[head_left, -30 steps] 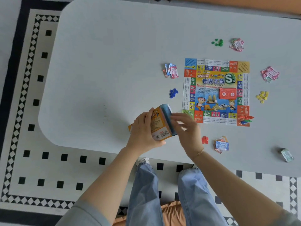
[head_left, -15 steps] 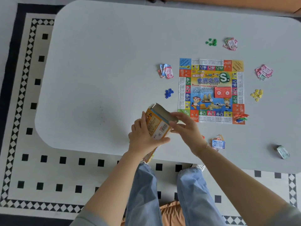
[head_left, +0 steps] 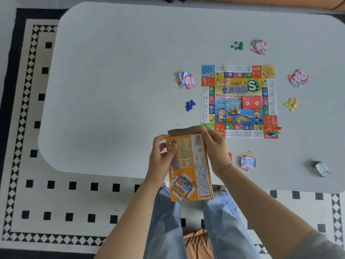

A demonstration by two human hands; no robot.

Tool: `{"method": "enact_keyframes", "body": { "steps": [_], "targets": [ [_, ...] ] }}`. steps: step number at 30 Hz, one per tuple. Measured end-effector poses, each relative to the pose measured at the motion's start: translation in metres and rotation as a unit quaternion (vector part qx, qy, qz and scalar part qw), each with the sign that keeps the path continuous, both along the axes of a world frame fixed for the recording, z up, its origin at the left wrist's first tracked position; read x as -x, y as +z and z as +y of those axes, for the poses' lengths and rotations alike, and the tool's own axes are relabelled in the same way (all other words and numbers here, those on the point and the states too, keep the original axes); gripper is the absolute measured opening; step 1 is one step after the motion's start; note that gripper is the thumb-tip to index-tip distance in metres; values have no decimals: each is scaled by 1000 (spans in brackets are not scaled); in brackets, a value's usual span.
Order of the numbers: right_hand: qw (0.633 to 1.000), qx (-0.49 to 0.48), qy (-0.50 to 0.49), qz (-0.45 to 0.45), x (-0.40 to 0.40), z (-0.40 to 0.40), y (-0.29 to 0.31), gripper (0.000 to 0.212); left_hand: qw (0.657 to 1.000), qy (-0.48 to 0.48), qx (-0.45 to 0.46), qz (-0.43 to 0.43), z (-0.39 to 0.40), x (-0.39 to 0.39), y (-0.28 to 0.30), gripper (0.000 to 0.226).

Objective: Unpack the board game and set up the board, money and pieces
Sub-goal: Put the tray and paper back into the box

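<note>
I hold the orange game box (head_left: pixel 190 171) upright over the table's near edge, its printed back facing me and its grey top flap open. My left hand (head_left: pixel 161 156) grips its left side and my right hand (head_left: pixel 214 148) grips the right side near the flap. The colourful board (head_left: pixel 239 101) lies flat on the grey table (head_left: pixel 121 71) with a red card stack (head_left: pixel 251 102) on it. Money piles lie to the board's left (head_left: pixel 186 80), top (head_left: pixel 259 46), right (head_left: pixel 298 77) and bottom (head_left: pixel 248 161). Blue (head_left: pixel 190 105), green (head_left: pixel 237 45), yellow (head_left: pixel 290 104) and red (head_left: pixel 230 156) tokens lie beside them.
Red and green plastic pieces (head_left: pixel 273 130) lie on the board's lower right corner. A small wrapped green bundle (head_left: pixel 322 169) sits near the table's right front edge. A black and white patterned rug (head_left: pixel 28 109) surrounds the table. My knees in blue jeans (head_left: pixel 166 217) are below the box.
The box has turned from tilted on its side to upright with its back facing me and has come nearer, past the table edge. Both hands moved with it.
</note>
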State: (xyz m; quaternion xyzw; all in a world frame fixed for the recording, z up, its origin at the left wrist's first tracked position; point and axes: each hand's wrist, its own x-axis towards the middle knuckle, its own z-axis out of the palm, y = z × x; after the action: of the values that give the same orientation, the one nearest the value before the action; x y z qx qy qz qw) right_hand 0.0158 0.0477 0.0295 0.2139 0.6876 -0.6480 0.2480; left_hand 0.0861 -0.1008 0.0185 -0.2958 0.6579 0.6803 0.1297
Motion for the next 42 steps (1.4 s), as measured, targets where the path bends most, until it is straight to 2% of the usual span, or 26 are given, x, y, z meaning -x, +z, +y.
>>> {"method": "enact_keyframes", "body": {
  "steps": [4,6,9,12,16,19,28,34,42],
  "targets": [
    [999,6,1,-40,-2,-1,7,33,998,-3,-43,-35,1,7,5,25],
    [1000,-6,-10,-29,-5,-3,7,31,997,-6,-56,-43,2,11,7,20],
    [997,1,-71,-7,-9,-5,8,19,996,-20,-62,-57,0,14,9,16],
    [992,43,-117,-26,-8,-4,8,25,994,-41,-73,-63,-8,16,10,14],
    [995,33,-74,-59,-9,-4,13,30,995,-36,-74,-54,-11,17,11,16],
    [994,46,-63,-79,-12,-4,12,23,996,-4,-76,-55,-5,18,11,20],
    [995,40,-29,-84,-18,1,3,24,993,48,-77,-73,2,13,11,33],
    [993,82,8,-85,-19,-2,3,19,993,31,-85,-74,9,12,12,28],
    [995,72,-6,-75,-15,0,1,16,988,-9,-111,-106,9,24,19,23]
  ]
}}
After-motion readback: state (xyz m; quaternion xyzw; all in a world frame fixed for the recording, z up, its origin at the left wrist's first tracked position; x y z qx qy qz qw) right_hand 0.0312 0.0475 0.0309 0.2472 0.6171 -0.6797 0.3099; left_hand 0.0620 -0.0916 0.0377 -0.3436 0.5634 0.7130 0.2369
